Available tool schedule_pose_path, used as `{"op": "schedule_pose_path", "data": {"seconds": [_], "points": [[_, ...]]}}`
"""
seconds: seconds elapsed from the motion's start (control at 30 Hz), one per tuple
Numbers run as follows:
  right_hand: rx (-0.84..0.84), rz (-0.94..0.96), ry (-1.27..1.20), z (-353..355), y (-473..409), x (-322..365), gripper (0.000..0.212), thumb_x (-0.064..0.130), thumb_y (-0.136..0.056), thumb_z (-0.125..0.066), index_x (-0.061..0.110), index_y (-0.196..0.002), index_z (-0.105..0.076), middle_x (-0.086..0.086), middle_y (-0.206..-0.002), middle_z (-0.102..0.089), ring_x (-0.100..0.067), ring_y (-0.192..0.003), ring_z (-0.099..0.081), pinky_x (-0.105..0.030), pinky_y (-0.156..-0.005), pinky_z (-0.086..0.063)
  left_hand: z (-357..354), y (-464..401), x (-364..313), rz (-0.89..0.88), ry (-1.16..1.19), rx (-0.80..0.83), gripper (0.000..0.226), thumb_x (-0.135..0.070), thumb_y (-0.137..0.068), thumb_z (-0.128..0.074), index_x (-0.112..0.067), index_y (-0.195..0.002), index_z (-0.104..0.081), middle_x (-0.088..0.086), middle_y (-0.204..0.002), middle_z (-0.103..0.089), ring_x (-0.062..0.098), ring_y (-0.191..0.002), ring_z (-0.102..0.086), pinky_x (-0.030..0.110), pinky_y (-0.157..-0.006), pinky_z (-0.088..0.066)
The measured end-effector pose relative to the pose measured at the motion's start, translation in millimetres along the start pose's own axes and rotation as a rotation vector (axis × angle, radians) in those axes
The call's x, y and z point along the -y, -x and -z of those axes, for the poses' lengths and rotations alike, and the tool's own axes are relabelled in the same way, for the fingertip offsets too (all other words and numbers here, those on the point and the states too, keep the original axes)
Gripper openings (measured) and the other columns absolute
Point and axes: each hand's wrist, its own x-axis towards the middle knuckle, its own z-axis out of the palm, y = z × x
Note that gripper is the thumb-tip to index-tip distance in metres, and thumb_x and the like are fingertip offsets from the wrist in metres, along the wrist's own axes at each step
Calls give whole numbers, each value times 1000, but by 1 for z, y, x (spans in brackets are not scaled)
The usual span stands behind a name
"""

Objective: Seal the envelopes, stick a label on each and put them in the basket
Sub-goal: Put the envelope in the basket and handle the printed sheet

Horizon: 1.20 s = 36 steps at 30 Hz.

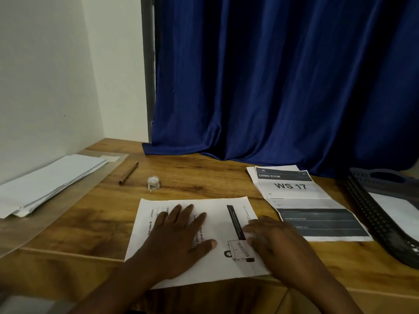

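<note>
A printed white sheet (217, 216) lies flat on the wooden table in front of me. My left hand (181, 232) rests on its middle with the fingers spread flat. My right hand (272, 236) lies on the sheet's right part, its fingertips touching the paper beside a printed picture; whether they pinch anything I cannot tell. A pile of white envelopes (47, 180) sits at the left on a clear plastic sleeve. The dark grey basket (371, 214) stands at the right edge with a white sheet inside.
A folded sheet printed "WS 17" (301, 200) lies between my right hand and the basket. A brown pen (128, 173) and a small clear tape roll (153, 182) lie behind the printed sheet. A blue curtain (272, 87) hangs at the table's back.
</note>
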Motion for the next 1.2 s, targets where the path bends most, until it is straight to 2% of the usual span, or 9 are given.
{"op": "schedule_pose_path", "data": {"seconds": [0.1,0.3,0.43,0.53,0.7,0.83,1.0,1.1,1.2], "points": [[-71,-44,-58,-7,-14,23,39,46,-102,-43,43,-140,-49,20,-149,-48,-1,-139,-40,-28,-118,-31,-4,-5,-18,15,27,12,84,-83,-88,-11,-41,-160,0,0,-170,9,24,-155,14,49,-124,9],[119,-3,-261,-37,-32,76,59,58,-103,-23,37,-158,-16,15,-167,-15,-2,-152,-6,-27,-121,-2,-6,-6,-21,-84,-13,70,80,-68,-98,-26,-35,-157,18,-1,-167,23,25,-151,28,50,-123,16],[229,-11,-232,-47,-35,65,88,88,-81,-2,44,-157,1,19,-167,5,3,-148,13,-29,-119,10,-5,-4,-14,-85,-43,100,75,-65,-100,-24,-40,-142,33,-5,-164,30,23,-148,33,51,-121,18],[227,-41,-133,-43,-33,44,100,92,-71,6,42,-158,1,18,-167,7,1,-148,16,-32,-119,10,-4,-5,-8,-78,-27,102,75,-71,-97,-15,-39,-153,23,-8,-166,25,20,-150,29,53,-122,15],[233,-126,74,-34,-27,11,86,82,-82,1,42,-158,5,14,-167,10,-11,-154,11,-41,-123,5,1,0,14,-30,-21,102,87,-81,-82,2,-39,-157,18,-14,-165,23,13,-151,27,49,-123,14],[214,-176,110,-33,-23,2,75,75,-93,-6,41,-158,9,11,-168,8,-14,-155,9,-38,-121,6,3,4,40,2,-3,81,90,-85,-81,3,-38,-156,19,-14,-165,22,10,-151,24,41,-123,13],[173,-184,89,-36,-22,2,81,80,-86,-1,44,-158,6,12,-168,3,-13,-155,4,-39,-122,3,0,8,52,10,7,55,95,-89,-76,8,-38,-156,20,-12,-165,22,10,-151,21,38,-124,11],[107,-209,34,-33,-19,5,74,76,-92,-16,44,-158,-7,12,-168,-9,-12,-155,-6,-36,-121,-2,-3,10,50,19,15,3,95,-88,-79,8,-36,-157,17,-12,-166,19,10,-152,20,38,-124,10],[-89,-156,107,-26,-11,15,62,69,-97,-29,41,-152,-36,11,-162,-32,-12,-151,-25,-33,-117,-8,-6,12,48,40,2,-37,96,-87,-80,8,-33,-159,13,-11,-167,16,9,-153,17,37,-124,10]]}}
